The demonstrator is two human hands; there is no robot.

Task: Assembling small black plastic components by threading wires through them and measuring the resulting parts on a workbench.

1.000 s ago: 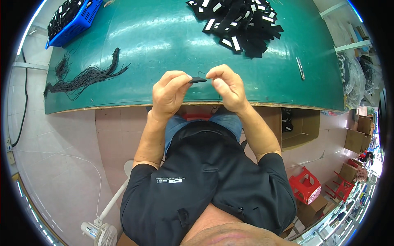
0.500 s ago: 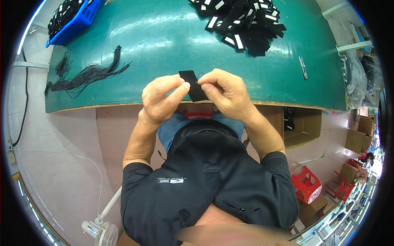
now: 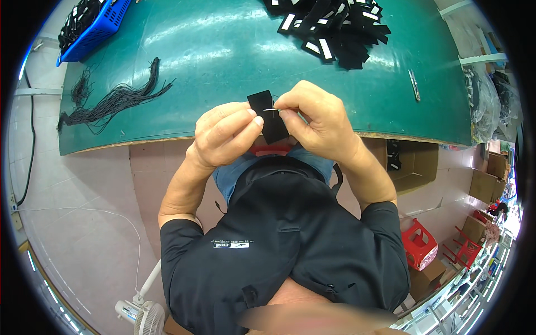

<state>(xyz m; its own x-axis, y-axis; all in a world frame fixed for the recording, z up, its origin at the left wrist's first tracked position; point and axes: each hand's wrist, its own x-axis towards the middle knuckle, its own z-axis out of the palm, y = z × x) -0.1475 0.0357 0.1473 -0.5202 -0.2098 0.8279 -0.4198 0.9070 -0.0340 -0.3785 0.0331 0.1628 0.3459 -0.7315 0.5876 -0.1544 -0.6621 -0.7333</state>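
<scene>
In front of me, at the table's near edge, my left hand [image 3: 224, 134] pinches the left side of a flat black rectangular piece [image 3: 273, 128] between thumb and fingers. The piece stands tilted, its top leaning left. My right hand [image 3: 322, 120] is closed in a pinch on a thin, pale needle-like piece [image 3: 270, 109], which lies across the middle of the black one. A bit of dark thread shows by the right fingertips. Whether the thin piece passes through the black one I cannot tell.
On the green table [image 3: 206, 72] lie a bundle of black cords [image 3: 120, 100] at left, a heap of black pieces with white labels [image 3: 329, 33] at the far right, and a slim silvery tool [image 3: 414, 85]. A blue basket [image 3: 95, 39] stands far left. Below right is a cardboard box [image 3: 416, 167].
The black piece has tilted and shifted slightly right. More of the thin pale piece shows between my right fingertips and the black surface. My right hand has moved a little right.
</scene>
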